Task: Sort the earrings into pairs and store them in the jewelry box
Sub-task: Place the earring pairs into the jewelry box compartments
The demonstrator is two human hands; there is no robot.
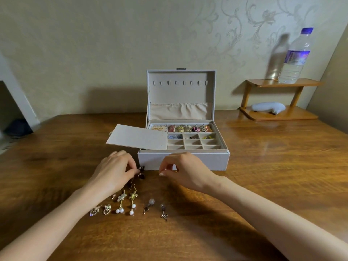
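A pale grey jewelry box [197, 161] stands open on the wooden table, its lid upright. Its tray holds rings and several earrings in small compartments, and a flat cover panel [137, 137] lies across its left side. My left hand [114, 170] pinches a dark red earring [141, 172] just in front of the box. My right hand [182, 170] hovers beside it, fingers curled together, nothing visible in them. Nearer me lie a pair of star-and-pearl drop earrings [126, 203], two small sparkly earrings [100, 210] and two snake-shaped earrings [155, 210].
A small wooden two-tier shelf [278, 113] stands at the back right, with a water bottle [295, 57] on top and a grey object [268, 107] on its lower level. A patterned wall rises right behind the table.
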